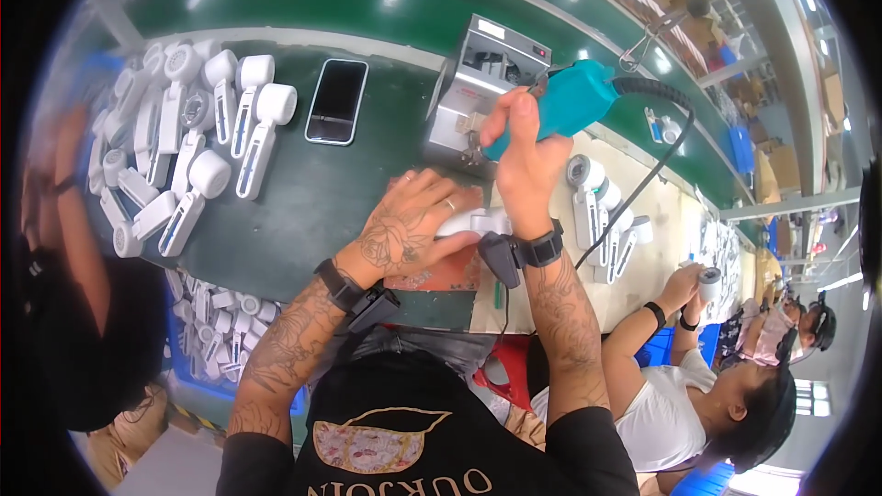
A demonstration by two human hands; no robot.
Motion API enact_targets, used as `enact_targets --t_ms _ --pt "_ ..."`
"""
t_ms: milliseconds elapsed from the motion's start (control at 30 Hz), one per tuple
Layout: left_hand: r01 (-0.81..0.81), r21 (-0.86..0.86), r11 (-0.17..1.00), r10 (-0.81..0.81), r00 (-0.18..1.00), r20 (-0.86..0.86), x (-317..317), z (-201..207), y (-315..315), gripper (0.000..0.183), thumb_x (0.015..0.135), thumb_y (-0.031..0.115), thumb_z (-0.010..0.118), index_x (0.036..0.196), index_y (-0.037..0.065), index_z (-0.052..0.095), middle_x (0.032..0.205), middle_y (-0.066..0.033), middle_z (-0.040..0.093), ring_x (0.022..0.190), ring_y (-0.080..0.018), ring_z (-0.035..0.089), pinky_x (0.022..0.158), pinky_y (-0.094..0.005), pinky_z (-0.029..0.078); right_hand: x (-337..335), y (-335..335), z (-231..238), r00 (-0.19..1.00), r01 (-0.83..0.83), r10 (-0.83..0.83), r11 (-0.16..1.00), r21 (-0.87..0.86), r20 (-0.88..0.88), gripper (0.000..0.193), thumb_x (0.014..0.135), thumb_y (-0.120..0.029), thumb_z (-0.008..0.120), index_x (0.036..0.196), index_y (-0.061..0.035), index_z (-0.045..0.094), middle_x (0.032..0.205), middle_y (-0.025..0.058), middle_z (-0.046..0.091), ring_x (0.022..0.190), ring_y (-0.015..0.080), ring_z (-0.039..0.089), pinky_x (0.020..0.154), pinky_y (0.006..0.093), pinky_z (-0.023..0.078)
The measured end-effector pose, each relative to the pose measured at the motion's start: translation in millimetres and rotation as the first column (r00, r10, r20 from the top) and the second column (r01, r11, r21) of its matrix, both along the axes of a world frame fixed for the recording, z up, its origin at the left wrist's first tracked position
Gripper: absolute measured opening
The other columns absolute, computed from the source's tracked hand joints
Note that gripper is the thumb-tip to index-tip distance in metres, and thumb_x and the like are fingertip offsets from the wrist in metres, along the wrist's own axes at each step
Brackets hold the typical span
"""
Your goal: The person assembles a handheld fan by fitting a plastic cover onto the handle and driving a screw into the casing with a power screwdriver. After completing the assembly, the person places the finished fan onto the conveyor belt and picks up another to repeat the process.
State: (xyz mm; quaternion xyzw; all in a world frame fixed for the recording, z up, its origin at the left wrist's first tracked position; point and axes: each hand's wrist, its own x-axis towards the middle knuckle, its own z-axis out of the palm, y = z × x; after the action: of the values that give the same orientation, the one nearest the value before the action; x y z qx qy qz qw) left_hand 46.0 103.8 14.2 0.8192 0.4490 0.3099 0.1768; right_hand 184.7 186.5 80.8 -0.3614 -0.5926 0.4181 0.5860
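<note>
My left hand [413, 225] is closed over a white handheld fan [475, 222] with a cylindrical head, pressing it down on an orange-red mat [436, 274]. Most of that fan is covered by my fingers. A teal electric screwdriver [574, 99] is gripped in my right hand [533, 156], tilted, with its cable running off to the right. Its tip end is at the front of a grey metal screw feeder [464, 96]. Whether a screw sits on the tip is too small to tell.
Many white fans [175, 119] lie piled on the green table's left, beside a phone [337, 101]. Several more fans [602, 211] lie at right. A blue crate [216, 386] of white parts stands below. Co-workers sit on both sides; one person's hand [682, 287] holds a fan.
</note>
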Motion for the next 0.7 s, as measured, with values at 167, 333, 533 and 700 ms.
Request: enact_targets --t_ms 167,333,533,700 --pt "-0.030 0.000 1.000 0.030 0.999 0.020 1.3 -1.0 -1.1 0.048 0.089 0.041 0.069 0.127 0.013 0.065 0.110 -0.0051 0.061 0.110 -0.0252 0.056 0.100 -0.0451 0.043 24.5 -39.9 5.3 0.997 0.067 -0.069 0.997 -0.031 -0.046 0.041 0.103 -0.038 0.060 0.103 0.0026 0.058 0.070 0.0060 0.056 0.062 0.0161 0.056 0.057 0.0302 0.045" --pt "-0.052 0.018 0.998 0.051 0.997 0.055 3.8 -0.2 -1.3 0.046 0.085 0.039 0.074 0.125 0.016 0.069 0.112 -0.0042 0.064 0.106 -0.0276 0.057 0.096 -0.0454 0.044 34.5 -50.0 1.5 0.994 0.063 -0.068 0.996 -0.061 -0.091 0.048 0.100 -0.043 0.062 0.105 0.0050 0.058 0.070 0.0067 0.054 0.062 0.0179 0.055 0.056 0.0319 0.044" --pt "-0.021 -0.017 1.000 0.021 1.000 0.010 1.2 0.8 -2.4 0.048 0.090 0.040 0.067 0.130 0.014 0.064 0.110 -0.0060 0.061 0.110 -0.0260 0.056 0.098 -0.0448 0.044 31.1 -47.1 -11.3 0.995 0.035 -0.040 0.998 -0.058 -0.089 0.045 0.100 -0.040 0.064 0.103 0.0045 0.057 0.069 0.0069 0.054 0.061 0.0186 0.054 0.056 0.0327 0.045" --pt "-0.041 0.037 0.998 0.042 0.999 -0.027 3.4 -0.5 -3.1 0.047 0.091 0.039 0.067 0.129 0.012 0.064 0.110 -0.0073 0.060 0.107 -0.0274 0.056 0.096 -0.0451 0.044 32.0 -44.6 -23.7 0.996 -0.012 0.008 0.999 -0.036 -0.090 0.042 0.101 -0.038 0.062 0.094 0.0022 0.055 0.069 0.0075 0.053 0.060 0.0188 0.054 0.057 0.0335 0.045"
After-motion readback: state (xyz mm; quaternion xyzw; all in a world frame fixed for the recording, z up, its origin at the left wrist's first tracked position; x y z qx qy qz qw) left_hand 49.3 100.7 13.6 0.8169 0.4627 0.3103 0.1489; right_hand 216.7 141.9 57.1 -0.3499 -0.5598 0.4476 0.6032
